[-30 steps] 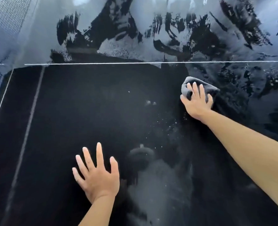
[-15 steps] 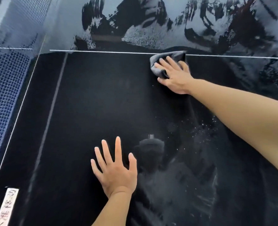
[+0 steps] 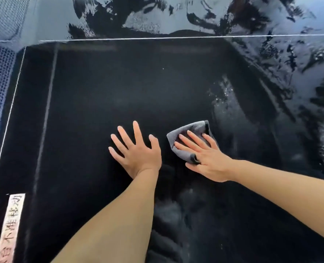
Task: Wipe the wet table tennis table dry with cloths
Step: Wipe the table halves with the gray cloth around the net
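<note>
The right hand point(image 3: 204, 158) presses a folded grey microfibre cloth point(image 3: 187, 130), thumb hooking its edge; the left hand point(image 3: 138, 154) lies splayed on the glossy black desk point(image 3: 100, 92). I'd overlap strokes toward the wet right side.

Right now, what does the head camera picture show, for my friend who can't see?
A person's right hand holds a grey cloth down on a dark table tennis table, while the left hand rests flat beside it. Water shines on the far and right parts.
</note>
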`<state>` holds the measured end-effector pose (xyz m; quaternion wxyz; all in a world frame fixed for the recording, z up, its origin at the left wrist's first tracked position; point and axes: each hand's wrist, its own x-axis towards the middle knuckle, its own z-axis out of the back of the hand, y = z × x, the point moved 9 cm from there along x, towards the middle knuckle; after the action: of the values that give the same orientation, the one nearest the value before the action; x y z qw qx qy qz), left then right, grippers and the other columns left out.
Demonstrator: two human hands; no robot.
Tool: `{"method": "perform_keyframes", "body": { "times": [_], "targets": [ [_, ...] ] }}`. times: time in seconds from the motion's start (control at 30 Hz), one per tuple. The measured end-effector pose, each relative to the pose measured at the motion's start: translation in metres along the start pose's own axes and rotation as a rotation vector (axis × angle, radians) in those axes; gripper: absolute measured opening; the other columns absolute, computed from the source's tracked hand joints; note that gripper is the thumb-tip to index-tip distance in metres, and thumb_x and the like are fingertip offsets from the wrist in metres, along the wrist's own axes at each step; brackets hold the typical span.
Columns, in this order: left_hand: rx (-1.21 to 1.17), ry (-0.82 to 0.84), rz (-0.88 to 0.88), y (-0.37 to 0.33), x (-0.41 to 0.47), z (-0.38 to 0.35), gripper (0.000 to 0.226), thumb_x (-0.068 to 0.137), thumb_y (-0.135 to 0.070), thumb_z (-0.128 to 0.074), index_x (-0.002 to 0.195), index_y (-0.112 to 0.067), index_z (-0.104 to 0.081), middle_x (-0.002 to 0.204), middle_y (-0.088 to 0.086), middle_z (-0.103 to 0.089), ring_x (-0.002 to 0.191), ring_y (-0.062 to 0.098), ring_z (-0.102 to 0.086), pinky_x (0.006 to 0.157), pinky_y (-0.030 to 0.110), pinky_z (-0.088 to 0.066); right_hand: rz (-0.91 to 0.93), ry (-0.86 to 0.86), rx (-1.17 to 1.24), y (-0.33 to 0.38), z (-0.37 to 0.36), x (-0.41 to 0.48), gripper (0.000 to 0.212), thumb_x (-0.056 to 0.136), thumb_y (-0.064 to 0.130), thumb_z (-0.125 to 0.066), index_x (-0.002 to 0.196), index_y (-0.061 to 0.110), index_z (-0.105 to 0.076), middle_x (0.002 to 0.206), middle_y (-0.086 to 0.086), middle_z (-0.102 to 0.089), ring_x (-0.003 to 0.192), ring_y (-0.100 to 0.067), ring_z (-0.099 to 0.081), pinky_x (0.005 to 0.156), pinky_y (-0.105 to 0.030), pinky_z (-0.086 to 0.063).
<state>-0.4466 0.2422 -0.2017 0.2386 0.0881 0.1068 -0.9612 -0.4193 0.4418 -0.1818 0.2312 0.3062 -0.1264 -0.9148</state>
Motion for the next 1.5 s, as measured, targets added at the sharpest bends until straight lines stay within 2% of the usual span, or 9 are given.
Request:
{"method": "perform_keyframes", "body": {
  "times": [0.5,0.57,0.63,0.8,0.93,1.13,1.23,1.37,1.5],
  "targets": [
    [0.002,0.32,-0.286,0.002,-0.011,-0.001,0.079,0.093,-0.068,-0.03,0.156,-0.047,0.013,0.164,0.011,0.027,0.149,0.037,0.028,0.116,0.065,0.016,-0.187,0.238,0.601,0.163,-0.187,-0.196,0.055,0.104,0.039,-0.04,0.15,0.057,-0.016,0.158,0.037,0.007,0.144,0.005,0.026,0.119,-0.034,0.016],
    [0.013,0.375,-0.309,0.008,-0.011,-0.002,0.078,0.094,-0.067,-0.034,0.156,-0.048,0.01,0.165,0.008,0.027,0.15,0.035,0.027,0.118,0.062,0.015,-0.308,0.365,0.884,0.173,-0.199,-0.21,0.047,0.099,0.043,-0.046,0.144,0.056,-0.037,0.152,0.042,-0.017,0.146,0.004,-0.001,0.121,-0.034,-0.002],
    [0.002,0.365,-0.33,0.011,-0.018,0.005,0.075,0.096,-0.059,-0.039,0.158,-0.046,0.001,0.166,0.007,0.022,0.152,0.035,0.022,0.12,0.06,0.01,-0.417,0.433,1.188,0.188,-0.2,-0.22,0.027,0.093,0.041,-0.052,0.117,0.037,-0.064,0.121,0.032,-0.057,0.116,0.004,-0.045,0.108,-0.027,-0.031],
    [-0.092,0.252,-0.368,-0.012,-0.051,0.027,0.075,0.097,-0.04,-0.046,0.159,-0.032,-0.006,0.167,0.01,0.015,0.154,0.035,0.009,0.123,0.055,-0.001,-0.757,-0.13,1.816,0.156,-0.169,-0.228,0.024,0.1,0.015,-0.052,0.117,0.007,-0.067,0.113,-0.011,-0.074,0.107,-0.026,-0.069,0.093,-0.037,-0.053],
    [-0.081,0.332,-0.391,-0.043,-0.069,0.024,0.075,0.099,-0.044,-0.044,0.16,-0.028,-0.003,0.168,0.008,0.01,0.154,0.033,0.009,0.124,0.052,-0.001,-0.742,-0.561,2.076,0.105,-0.107,-0.233,0.032,0.102,0.015,-0.046,0.126,0.0,-0.061,0.12,-0.021,-0.069,0.115,-0.038,-0.065,0.102,-0.05,-0.048],
    [-0.072,0.378,-0.278,-0.085,-0.061,0.016,0.071,0.102,-0.051,-0.033,0.161,-0.032,0.002,0.169,0.006,0.009,0.155,0.032,0.009,0.124,0.051,0.001,-0.635,-1.05,1.862,-0.022,0.007,-0.248,0.022,0.105,0.014,-0.045,0.112,0.007,-0.065,0.103,-0.011,-0.075,0.089,-0.026,-0.073,0.064,-0.033,-0.06],
    [-0.069,0.368,-0.172,-0.099,-0.051,0.003,0.068,0.102,-0.059,-0.022,0.158,-0.041,0.011,0.167,0.006,0.02,0.154,0.031,0.014,0.122,0.056,0.006,-0.611,-1.152,1.382,-0.098,0.063,-0.237,0.028,0.104,0.012,-0.045,0.126,0.015,-0.062,0.122,0.003,-0.067,0.117,-0.016,-0.062,0.091,-0.02,-0.05],
    [0.018,0.215,-0.037,-0.103,-0.054,-0.016,0.07,0.097,-0.068,-0.009,0.156,-0.041,0.018,0.166,0.01,0.021,0.153,0.032,0.019,0.12,0.061,0.008,-0.534,-1.095,0.957,-0.188,0.103,-0.179,0.038,0.103,0.014,-0.044,0.14,0.012,-0.053,0.143,0.009,-0.05,0.136,-0.009,-0.044,0.108,-0.013,-0.033],
    [0.087,0.042,-0.002,-0.103,-0.049,-0.024,0.07,0.095,-0.069,-0.007,0.157,-0.043,0.012,0.169,0.008,0.009,0.154,0.03,0.011,0.121,0.06,0.002,-0.849,-0.745,0.588,-0.264,0.09,-0.094,0.044,0.103,0.036,-0.041,0.144,0.021,-0.042,0.152,-0.003,-0.039,0.142,-0.025,-0.032,0.115,-0.046,-0.022]
  ]
}}
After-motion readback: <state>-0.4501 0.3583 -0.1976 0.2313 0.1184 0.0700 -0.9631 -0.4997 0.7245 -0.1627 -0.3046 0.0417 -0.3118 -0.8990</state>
